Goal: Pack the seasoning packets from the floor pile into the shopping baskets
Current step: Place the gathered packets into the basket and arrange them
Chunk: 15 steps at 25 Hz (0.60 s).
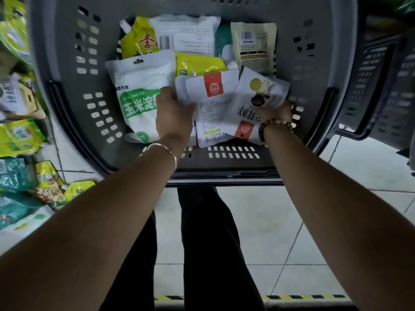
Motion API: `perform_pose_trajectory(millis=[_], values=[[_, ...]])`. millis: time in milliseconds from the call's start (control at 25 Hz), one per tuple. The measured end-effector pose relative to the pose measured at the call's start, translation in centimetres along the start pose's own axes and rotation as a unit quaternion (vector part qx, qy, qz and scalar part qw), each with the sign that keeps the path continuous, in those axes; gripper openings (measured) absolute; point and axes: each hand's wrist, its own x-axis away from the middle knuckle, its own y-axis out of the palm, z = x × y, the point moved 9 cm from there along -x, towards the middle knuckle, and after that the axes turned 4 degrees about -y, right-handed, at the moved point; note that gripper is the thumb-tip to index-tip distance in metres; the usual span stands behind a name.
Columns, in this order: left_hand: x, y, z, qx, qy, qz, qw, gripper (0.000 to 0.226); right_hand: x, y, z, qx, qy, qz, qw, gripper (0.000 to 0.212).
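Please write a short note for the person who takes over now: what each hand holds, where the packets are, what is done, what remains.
Left hand grips the orange-label packet inside the grey basket. Right hand grips the mushroom packet beside it.
Done: several packets, including the green-label bag, lie in the basket.
To do: floor pile at the left; second basket at the right.

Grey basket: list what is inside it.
Green-labelled white packet, yellow pouch, barcoded white packet, beige packet. The left hand grips an orange-labelled packet, the right hand a picture-printed packet. Anything beneath is hidden.
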Motion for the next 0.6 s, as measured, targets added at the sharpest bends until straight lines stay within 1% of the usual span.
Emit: perform_pose_trajectory(millis=[40,80,120,160,200,240,320,400,480,600], values=[[0.8,-0.6,0.9,-0.044,0.075,0.035,0.996,0.058,0.6,0.2,-0.2,-0.012,-0.011,0.005,1.0,0.077],[1.5,-0.4,1.6,-0.102,0.14,0.04,0.984,0.068,1.3,0.6,-0.2,-0.023,-0.017,0.002,1.0,0.084],[2.0,0.5,1.9,-0.162,0.18,0.01,0.97,0.075,1.9,1.2,-0.3,-0.027,-0.027,-0.008,0.999,0.093],[2.1,1.9,1.9,-0.219,0.198,-0.04,0.954,0.08,2.2,2.1,-0.6,-0.015,-0.043,-0.028,0.999,0.1],[2.1,3.3,1.8,-0.271,0.208,-0.09,0.936,0.082,2.6,3.3,-1.1,0.004,-0.061,-0.057,0.997,0.102],[2.0,4.5,1.7,-0.315,0.218,-0.122,0.916,0.083,3.0,4.4,-1.6,0.014,-0.072,-0.092,0.993,0.099],[1.7,6.0,2.0,-0.386,0.252,-0.124,0.879,0.084,3.2,6.2,-2.2,-0.001,-0.067,-0.13,0.989,0.097],[1.3,6.6,2.3,-0.429,0.271,-0.109,0.855,0.086,2.9,6.8,-2.4,0.001,-0.053,-0.123,0.991,0.103],[1.3,6.9,2.0,-0.448,0.267,-0.101,0.847,0.088,2.6,6.9,-2.7,0.016,-0.058,-0.117,0.991,0.106],[1.3,6.9,2.0,-0.44,0.268,-0.1,0.851,0.085,2.7,6.8,-3.0,-0.003,-0.051,-0.117,0.992,0.104]])
